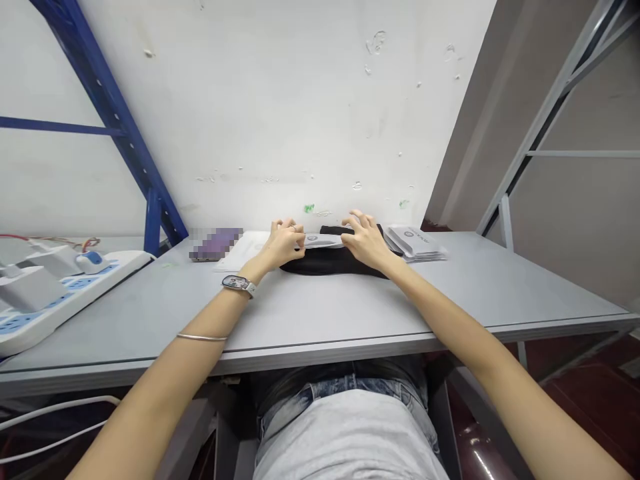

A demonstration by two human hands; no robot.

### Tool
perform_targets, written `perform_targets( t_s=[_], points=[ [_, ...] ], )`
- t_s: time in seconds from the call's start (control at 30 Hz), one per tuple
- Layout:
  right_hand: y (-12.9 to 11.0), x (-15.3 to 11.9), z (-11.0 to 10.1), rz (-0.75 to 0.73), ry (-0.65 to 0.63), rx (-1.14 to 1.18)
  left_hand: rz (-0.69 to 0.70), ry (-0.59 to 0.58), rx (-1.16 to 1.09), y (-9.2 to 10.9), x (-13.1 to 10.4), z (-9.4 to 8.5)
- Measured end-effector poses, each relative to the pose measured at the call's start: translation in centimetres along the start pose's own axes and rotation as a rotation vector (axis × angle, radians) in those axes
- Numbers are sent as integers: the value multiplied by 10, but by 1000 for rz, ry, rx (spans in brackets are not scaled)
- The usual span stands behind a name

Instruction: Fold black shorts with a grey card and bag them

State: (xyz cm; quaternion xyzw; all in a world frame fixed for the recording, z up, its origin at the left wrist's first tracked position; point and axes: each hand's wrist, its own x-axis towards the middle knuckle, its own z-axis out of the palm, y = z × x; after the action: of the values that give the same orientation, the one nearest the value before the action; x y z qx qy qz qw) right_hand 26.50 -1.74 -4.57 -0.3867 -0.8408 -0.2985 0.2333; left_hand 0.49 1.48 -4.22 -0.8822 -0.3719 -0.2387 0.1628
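A white printed card lies across a folded black cloth item near the wall side of the table. My left hand pinches the card's left end, its fingers curled. At the right end, my right hand grips the card between thumb and fingers, with some fingers raised. Part of the black cloth shows behind the right hand. The exact kind of cloth item cannot be made out.
Right of my hands sits a stack of white printed packets. White sheets and a purple blurred object lie left. A power strip with chargers stands at the table's left side, before a white wall.
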Motion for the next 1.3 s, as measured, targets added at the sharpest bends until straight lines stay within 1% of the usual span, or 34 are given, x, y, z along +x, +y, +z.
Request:
perform_targets(
  t_s=[0.07, 0.13, 0.3, 0.4, 0.53, 0.73, 0.87, 0.97, 1.1, 1.3],
  points=[
    [8, -1, -2, 33, -25, 2, -27, -13, 1, -7, -3, -3],
    [12, -2, -3, 43, -32, -7, -48, -31, 5, -10, -4, -6],
    [11, -1, -6, -35, -81, -83, -44, -94, 20, -14, -6, -8],
    [12, -2, -7, -38, -97, -109, -60, -102, 29, -20, -7, -9],
    [18, -5, -8, -2, -124, -74, -72, -102, 32, -26, -10, -11],
    [25, -11, -9, 38, -210, 28, -64, -90, 3, -24, -12, -11],
    [22, -12, -8, 8, -272, 71, -47, -139, 31, -22, -12, -11],
    [15, -10, -8, -28, -268, 88, -38, -160, 34, -24, -12, -10],
    [5, -6, -6, -39, -265, 37, -38, -169, 37, -27, -12, -9],
    [5, -4, 0, -29, -267, 18, -44, -178, 60, -28, -11, -9]
  ],
)
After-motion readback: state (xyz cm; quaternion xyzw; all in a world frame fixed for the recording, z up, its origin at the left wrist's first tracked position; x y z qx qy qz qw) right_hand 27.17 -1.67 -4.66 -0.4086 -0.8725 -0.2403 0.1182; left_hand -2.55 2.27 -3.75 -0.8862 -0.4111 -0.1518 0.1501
